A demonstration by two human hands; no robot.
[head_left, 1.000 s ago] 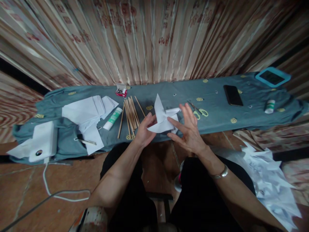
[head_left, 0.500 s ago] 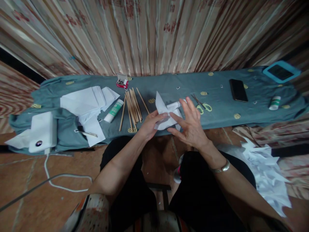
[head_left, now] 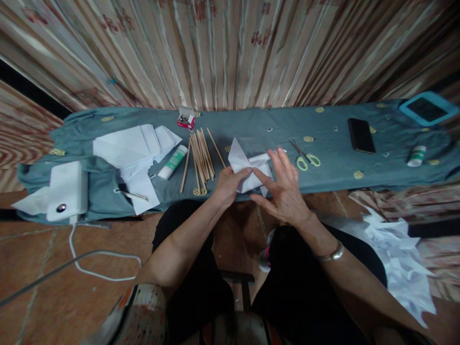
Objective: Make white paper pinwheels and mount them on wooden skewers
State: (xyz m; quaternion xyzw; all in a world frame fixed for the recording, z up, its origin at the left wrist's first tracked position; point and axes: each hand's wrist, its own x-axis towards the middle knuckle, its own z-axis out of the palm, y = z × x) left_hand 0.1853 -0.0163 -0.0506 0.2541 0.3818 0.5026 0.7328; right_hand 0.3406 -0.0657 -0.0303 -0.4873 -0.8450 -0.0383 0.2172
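A white paper pinwheel (head_left: 238,155) with folded blades is over the front edge of the cloth-covered table. My left hand (head_left: 228,186) pinches its left side, the thumb pressing near the centre. With its fingers spread, my right hand (head_left: 288,195) touches the middle of the paper with the index fingertip; whether anything small lies under that finger I cannot tell. Left of the pinwheel are several thin wooden sticks (head_left: 202,155) and a glue stick (head_left: 173,163). Scissors with light green handles (head_left: 308,162) lie open to the right.
White paper sheets (head_left: 124,146), a pen (head_left: 133,195) and a white device with a cable (head_left: 65,189) lie at the left. A small red box (head_left: 186,119) stands behind the sticks. Rightward are a phone (head_left: 361,135), another glue stick (head_left: 417,156) and a bag of white folded paper (head_left: 398,258).
The view has shifted slightly, so the table things appear a little further right. Both hands keep nearly the same pose on the pinwheel.
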